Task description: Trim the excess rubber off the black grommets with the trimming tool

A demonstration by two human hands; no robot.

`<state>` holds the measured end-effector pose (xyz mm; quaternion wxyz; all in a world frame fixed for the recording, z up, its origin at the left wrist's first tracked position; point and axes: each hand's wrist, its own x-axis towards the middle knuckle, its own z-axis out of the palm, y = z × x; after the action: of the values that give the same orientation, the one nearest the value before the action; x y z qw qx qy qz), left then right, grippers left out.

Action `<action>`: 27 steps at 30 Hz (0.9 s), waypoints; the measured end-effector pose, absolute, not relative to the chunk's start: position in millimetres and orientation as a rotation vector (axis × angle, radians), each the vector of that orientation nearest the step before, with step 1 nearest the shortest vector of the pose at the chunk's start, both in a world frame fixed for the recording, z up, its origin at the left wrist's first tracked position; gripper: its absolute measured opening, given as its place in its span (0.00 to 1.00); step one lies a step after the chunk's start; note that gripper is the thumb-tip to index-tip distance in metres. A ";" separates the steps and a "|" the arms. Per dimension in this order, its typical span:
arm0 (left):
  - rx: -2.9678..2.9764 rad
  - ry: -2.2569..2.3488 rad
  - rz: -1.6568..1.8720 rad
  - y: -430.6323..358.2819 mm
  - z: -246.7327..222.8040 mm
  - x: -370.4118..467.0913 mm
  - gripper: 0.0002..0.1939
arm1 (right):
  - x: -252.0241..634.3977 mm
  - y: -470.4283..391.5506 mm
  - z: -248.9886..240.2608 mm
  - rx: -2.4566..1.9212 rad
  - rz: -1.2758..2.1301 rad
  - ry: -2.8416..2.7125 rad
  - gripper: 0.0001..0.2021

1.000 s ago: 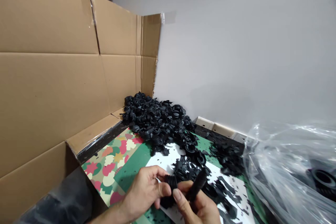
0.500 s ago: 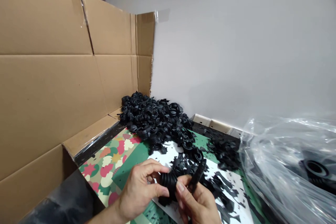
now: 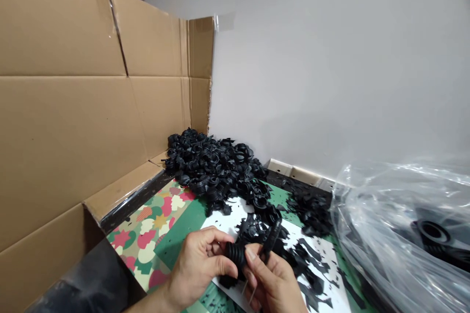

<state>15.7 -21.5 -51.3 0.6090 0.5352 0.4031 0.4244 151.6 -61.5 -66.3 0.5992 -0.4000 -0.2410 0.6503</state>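
The left grip (image 3: 198, 263) and right grip (image 3: 272, 276) are curled inward, close together.

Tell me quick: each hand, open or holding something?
Left hand: closed, holding a black ribbed part.
Right hand: closed, holding a slim black tool.

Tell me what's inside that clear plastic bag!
Through the clear plastic bag you can see a black piece with a round opening. Shiny, wrinkled folds hide the rest, so I can't tell what else is in there.
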 end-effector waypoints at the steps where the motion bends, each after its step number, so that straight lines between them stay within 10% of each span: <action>1: 1.244 0.945 0.977 -21.7 -50.2 16.1 0.14 | 151.5 -61.9 -65.6 -0.946 1.485 -0.599 0.20; 13: 1.887 0.976 1.012 -27.8 -33.4 8.9 0.21 | 148.4 -66.6 -63.6 -1.166 1.180 -0.894 0.21; 27: 1.219 0.834 0.924 -19.9 -46.1 14.8 0.12 | 145.9 -66.4 -60.6 -0.950 1.406 -0.675 0.20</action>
<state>14.8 -19.9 -46.1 0.6438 0.5354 0.3663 0.4058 145.9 -66.4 -60.6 0.6115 -0.4116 -0.2925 0.6092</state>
